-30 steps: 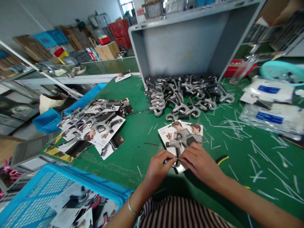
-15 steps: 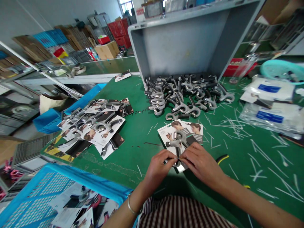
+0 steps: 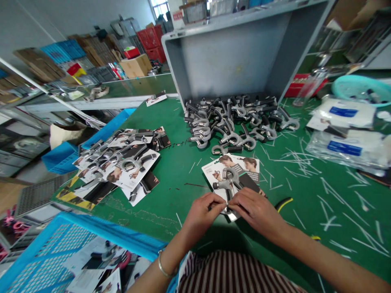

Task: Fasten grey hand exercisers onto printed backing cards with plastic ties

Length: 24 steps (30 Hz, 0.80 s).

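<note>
Head-worn camera looks forward and down across green tabletop. Wearer's striped garment closest, at bottom edge; left hand and right hand near, below centre; gray plastic crate farther; window most distant, at top edge.

Grey and black colour the hand exerciser, with a silvery coil, on a white backing card printed with a photo and a black panel; the heaped exercisers share that grey and black. The tabletop is green, scattered with white plastic strips and edged at one corner with yellow-and-black tape. Narrow pale stripes run down the dark brown shirt; the bangle is silvery. The large bin is grey, the mesh-sided crate bright blue, the basin turquoise, the stacked crates red, the tool handle black and yellow.
</note>
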Each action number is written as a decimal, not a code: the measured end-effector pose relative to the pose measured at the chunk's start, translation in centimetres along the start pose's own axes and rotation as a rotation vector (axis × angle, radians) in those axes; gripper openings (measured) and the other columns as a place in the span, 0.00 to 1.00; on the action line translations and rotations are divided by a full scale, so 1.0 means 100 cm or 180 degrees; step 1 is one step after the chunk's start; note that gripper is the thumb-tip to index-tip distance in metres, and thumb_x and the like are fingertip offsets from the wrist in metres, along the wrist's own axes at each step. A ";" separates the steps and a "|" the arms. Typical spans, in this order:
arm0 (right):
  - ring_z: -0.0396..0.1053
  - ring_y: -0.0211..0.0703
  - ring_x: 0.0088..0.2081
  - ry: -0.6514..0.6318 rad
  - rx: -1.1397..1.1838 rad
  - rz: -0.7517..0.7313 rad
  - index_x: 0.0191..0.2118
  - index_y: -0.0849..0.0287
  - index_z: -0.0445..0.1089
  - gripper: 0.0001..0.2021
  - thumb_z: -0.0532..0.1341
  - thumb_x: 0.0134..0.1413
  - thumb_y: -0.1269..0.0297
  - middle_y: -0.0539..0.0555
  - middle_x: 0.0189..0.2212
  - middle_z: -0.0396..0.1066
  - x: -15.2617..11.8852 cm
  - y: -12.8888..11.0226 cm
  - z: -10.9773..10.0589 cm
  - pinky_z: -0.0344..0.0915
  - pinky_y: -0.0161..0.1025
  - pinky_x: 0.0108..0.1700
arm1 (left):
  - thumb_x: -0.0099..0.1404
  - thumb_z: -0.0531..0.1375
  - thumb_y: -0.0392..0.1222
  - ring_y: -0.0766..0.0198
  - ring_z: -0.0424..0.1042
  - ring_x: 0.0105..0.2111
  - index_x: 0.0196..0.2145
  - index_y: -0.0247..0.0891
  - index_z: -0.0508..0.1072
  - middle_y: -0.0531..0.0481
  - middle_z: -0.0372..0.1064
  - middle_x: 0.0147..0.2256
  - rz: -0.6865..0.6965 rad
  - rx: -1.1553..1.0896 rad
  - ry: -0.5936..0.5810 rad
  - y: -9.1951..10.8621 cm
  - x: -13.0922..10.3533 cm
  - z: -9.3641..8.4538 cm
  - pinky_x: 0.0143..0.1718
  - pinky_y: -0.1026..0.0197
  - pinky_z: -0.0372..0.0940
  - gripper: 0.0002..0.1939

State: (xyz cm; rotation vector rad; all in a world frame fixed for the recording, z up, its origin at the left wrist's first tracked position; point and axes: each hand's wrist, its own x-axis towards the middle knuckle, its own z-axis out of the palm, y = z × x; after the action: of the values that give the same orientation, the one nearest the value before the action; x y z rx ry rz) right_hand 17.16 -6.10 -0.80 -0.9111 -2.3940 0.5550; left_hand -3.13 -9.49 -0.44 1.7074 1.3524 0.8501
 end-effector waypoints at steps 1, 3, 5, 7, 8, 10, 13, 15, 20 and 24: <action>0.66 0.46 0.37 0.0009 0.0015 -0.0005 0.36 0.59 0.69 0.07 0.56 0.66 0.64 0.55 0.32 0.71 0.000 0.001 0.000 0.64 0.42 0.41 | 0.66 0.62 0.38 0.64 0.71 0.36 0.33 0.38 0.76 0.52 0.73 0.32 0.0018 0.0066 0.0047 0.001 0.000 0.000 0.40 0.64 0.63 0.03; 0.66 0.46 0.37 0.0021 0.0032 -0.0003 0.36 0.59 0.69 0.08 0.56 0.66 0.64 0.55 0.32 0.71 -0.001 0.002 0.001 0.64 0.42 0.41 | 0.66 0.61 0.37 0.64 0.70 0.37 0.33 0.38 0.75 0.51 0.71 0.32 0.0103 0.0227 0.0037 0.004 0.001 0.000 0.41 0.63 0.62 0.04; 0.66 0.46 0.37 -0.0010 0.0085 0.0020 0.37 0.59 0.70 0.08 0.56 0.66 0.64 0.55 0.32 0.71 -0.001 0.001 0.000 0.64 0.42 0.41 | 0.67 0.60 0.37 0.63 0.69 0.38 0.34 0.38 0.75 0.51 0.71 0.34 0.0164 0.0345 -0.0117 0.010 0.002 -0.002 0.43 0.62 0.61 0.04; 0.66 0.45 0.38 -0.0063 0.0121 0.0049 0.38 0.59 0.70 0.07 0.57 0.66 0.64 0.55 0.33 0.71 -0.001 -0.001 -0.001 0.64 0.42 0.42 | 0.68 0.58 0.36 0.63 0.69 0.38 0.35 0.38 0.74 0.50 0.72 0.35 0.0191 0.0402 -0.0274 0.016 0.003 -0.003 0.44 0.61 0.61 0.05; 0.66 0.45 0.39 -0.0091 0.0104 0.0055 0.39 0.59 0.70 0.07 0.56 0.66 0.64 0.55 0.34 0.71 0.000 -0.002 -0.002 0.64 0.42 0.42 | 0.68 0.58 0.36 0.63 0.69 0.38 0.35 0.38 0.74 0.50 0.71 0.35 0.0187 0.0434 -0.0311 0.018 0.003 -0.004 0.44 0.61 0.61 0.05; 0.65 0.46 0.39 -0.0153 -0.0014 0.0047 0.40 0.58 0.71 0.07 0.56 0.66 0.64 0.55 0.34 0.71 0.000 -0.004 -0.005 0.63 0.42 0.42 | 0.67 0.59 0.34 0.63 0.68 0.37 0.32 0.37 0.73 0.51 0.70 0.33 0.0183 0.0506 -0.0263 0.022 0.003 -0.004 0.42 0.61 0.61 0.05; 0.63 0.47 0.39 -0.0209 -0.0161 0.0054 0.38 0.57 0.72 0.08 0.56 0.65 0.64 0.55 0.34 0.70 -0.001 -0.004 -0.010 0.61 0.43 0.41 | 0.65 0.59 0.34 0.64 0.68 0.35 0.28 0.37 0.71 0.52 0.68 0.31 0.0188 0.0340 -0.0048 0.024 0.000 -0.002 0.40 0.62 0.61 0.07; 0.63 0.47 0.40 -0.0257 -0.0085 0.0084 0.37 0.57 0.72 0.07 0.57 0.65 0.64 0.55 0.36 0.70 -0.003 -0.001 -0.014 0.61 0.44 0.42 | 0.65 0.60 0.34 0.65 0.68 0.34 0.27 0.37 0.70 0.52 0.68 0.30 0.0165 0.0019 0.0086 0.023 -0.003 -0.001 0.39 0.63 0.61 0.08; 0.63 0.47 0.42 -0.0172 0.0140 0.0182 0.38 0.57 0.71 0.05 0.59 0.63 0.65 0.55 0.39 0.71 -0.007 0.004 -0.012 0.60 0.45 0.44 | 0.67 0.59 0.35 0.63 0.70 0.36 0.32 0.38 0.71 0.50 0.70 0.33 0.0285 -0.0103 0.0206 0.017 -0.006 0.012 0.42 0.61 0.64 0.05; 0.65 0.45 0.42 0.0105 0.0469 0.0151 0.37 0.56 0.71 0.05 0.58 0.64 0.65 0.53 0.38 0.73 -0.004 0.003 -0.004 0.59 0.46 0.47 | 0.59 0.67 0.40 0.55 0.67 0.47 0.42 0.37 0.68 0.43 0.68 0.43 0.0371 0.0606 0.0750 0.008 -0.008 0.031 0.52 0.51 0.62 0.15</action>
State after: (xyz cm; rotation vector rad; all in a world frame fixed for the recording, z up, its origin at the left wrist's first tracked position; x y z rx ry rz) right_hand 17.83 -6.08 -0.77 -0.9074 -2.2734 0.7185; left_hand -0.28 -10.90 -1.22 1.8935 1.5429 1.0435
